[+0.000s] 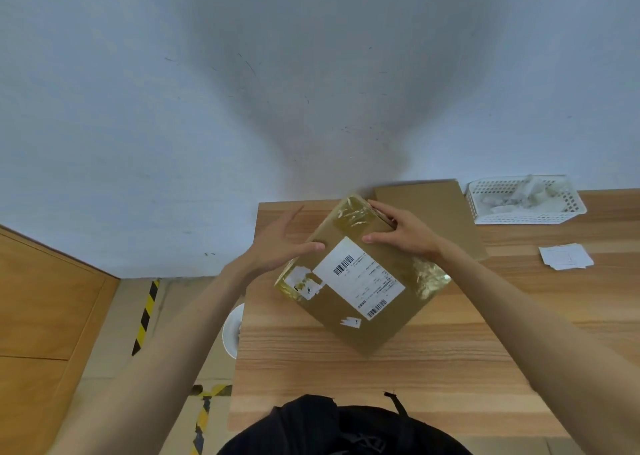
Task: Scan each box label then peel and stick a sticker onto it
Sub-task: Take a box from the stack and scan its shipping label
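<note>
Box (pixel 360 281) lies corner-on, label (pixel 358 278) face up, long axis near-right to far-left. Both hands at far end: right hand (pixel 405 235) grips far corner, left hand (pixel 280 243) fingers straight, thumb touching edge.

The box (pixel 360 274) stands tilted mid-worktop (pixel 381 378), with bare wood open on its near side. Beyond it a flat cardboard sheet (pixel 433 209) and the wall (pixel 311 74) block passage. To the box's right, a white basket (pixel 523 202) and paper stack (pixel 566 255) lie well apart from it, open worktop between.

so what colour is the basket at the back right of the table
White, a lattice-walled plastic basket; seen in the head view.
</note>
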